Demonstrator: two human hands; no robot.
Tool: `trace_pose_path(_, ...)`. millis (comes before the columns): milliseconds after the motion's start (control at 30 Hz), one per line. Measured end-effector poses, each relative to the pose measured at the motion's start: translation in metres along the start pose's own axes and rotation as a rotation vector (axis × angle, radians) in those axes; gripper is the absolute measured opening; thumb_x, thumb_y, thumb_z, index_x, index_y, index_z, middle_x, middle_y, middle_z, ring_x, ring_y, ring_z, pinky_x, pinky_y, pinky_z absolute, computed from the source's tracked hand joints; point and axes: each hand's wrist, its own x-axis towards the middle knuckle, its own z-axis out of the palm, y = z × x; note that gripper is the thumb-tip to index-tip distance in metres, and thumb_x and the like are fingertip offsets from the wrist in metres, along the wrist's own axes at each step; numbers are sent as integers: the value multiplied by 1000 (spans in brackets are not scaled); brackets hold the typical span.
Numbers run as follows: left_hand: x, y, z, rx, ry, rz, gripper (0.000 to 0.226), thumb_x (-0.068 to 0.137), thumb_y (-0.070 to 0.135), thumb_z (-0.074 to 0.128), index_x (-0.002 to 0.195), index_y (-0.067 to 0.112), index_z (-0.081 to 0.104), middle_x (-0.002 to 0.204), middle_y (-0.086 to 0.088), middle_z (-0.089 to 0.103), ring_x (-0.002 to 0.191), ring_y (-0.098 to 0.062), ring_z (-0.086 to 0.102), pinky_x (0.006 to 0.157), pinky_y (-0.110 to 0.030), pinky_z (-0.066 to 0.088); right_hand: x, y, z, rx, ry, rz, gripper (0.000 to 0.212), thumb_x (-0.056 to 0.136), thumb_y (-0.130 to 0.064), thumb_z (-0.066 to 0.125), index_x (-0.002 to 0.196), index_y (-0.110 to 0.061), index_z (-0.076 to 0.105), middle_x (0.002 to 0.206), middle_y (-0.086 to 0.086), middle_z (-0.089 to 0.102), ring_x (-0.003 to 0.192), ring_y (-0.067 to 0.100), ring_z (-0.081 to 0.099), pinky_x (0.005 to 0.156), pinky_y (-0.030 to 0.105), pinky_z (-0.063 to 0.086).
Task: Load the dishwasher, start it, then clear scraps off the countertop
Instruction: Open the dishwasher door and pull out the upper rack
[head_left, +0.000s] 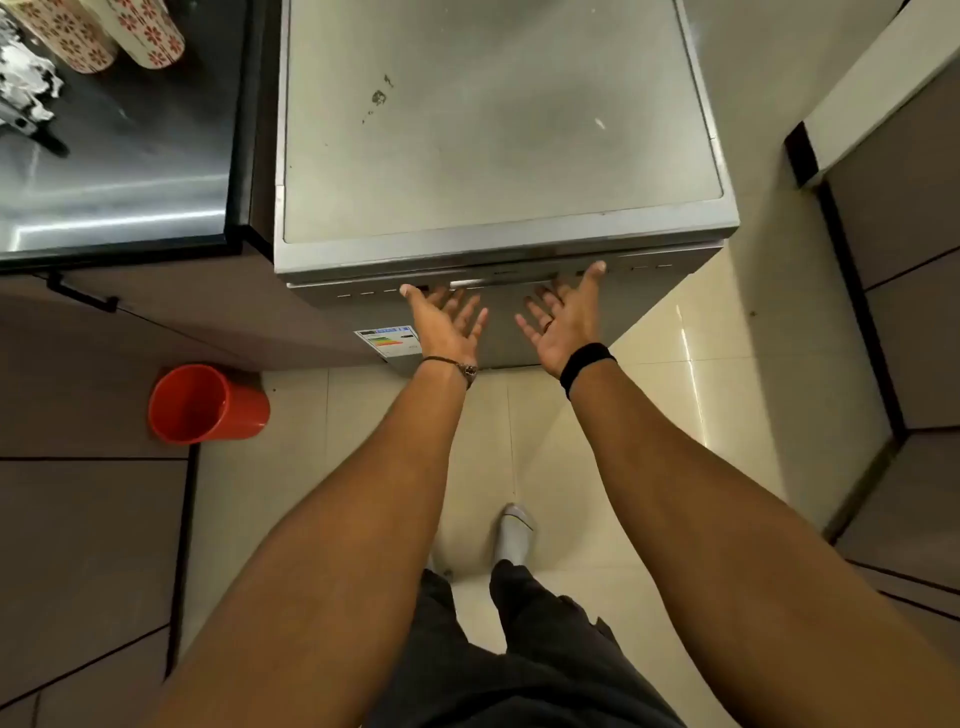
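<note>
Presently: dishwasher (498, 130), freestanding beside tabletop (130, 182), door shut. Empty, palms up, fingers spread: left hand (449, 322) and right hand (563, 317), reaching door handle (504, 282). Advice: hook both evenly under recess, lower door slowly.

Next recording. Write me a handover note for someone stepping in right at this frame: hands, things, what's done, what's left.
Left hand: open, palm up, holding nothing, fingertips by the door handle; contact unclear.
Right hand: the same, toward the handle's right end.
Dishwasher: door shut; what is inside cannot be seen.
Countertop, to its left: white crumpled scraps lie near two patterned cups.
Done: nothing can be confirmed.
Left: probably open the door, load, start, then clear the scraps.
</note>
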Motion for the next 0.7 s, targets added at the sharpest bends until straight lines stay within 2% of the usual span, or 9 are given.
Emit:
trace_pose_path(167, 23, -3, -1, -213, -16, -87, 77, 101, 69, 24, 140, 8, 49, 138, -14, 59, 126, -29, 59, 95, -44, 50, 19, 2, 4, 258, -30, 62, 93, 89, -82, 24, 153, -15, 33, 154, 11, 42, 140, 29, 42, 104, 46, 41)
trace_pose_path(300, 33, -2, 8, -272, -31, -104, 78, 100, 69, 27, 148, 10, 42, 145, -13, 53, 130, -29, 56, 98, -46, 45, 32, -3, 9, 345, -20, 74, 97, 88, -83, 29, 157, -15, 25, 156, 12, 39, 138, 29, 46, 108, 47, 39)
trace_pose_path(433, 33, -4, 10, -292, -35, -121, 78, 99, 70, 27, 147, 12, 43, 148, -12, 51, 134, -28, 52, 103, -46, 40, 34, -1, 8, 391, -12, 67, 97, 87, -82, 34, 156, -14, 27, 151, 13, 44, 131, 30, 52, 107, 48, 44)
trace_pose_path(700, 30, 1, 3, -276, -96, -140, 85, 96, 75, 27, 149, 10, 41, 146, -15, 52, 134, -29, 52, 100, -47, 46, 25, -2, 11, 378, -12, 59, 93, 87, -82, 33, 145, -10, 42, 136, 13, 56, 120, 28, 59, 104, 45, 47)
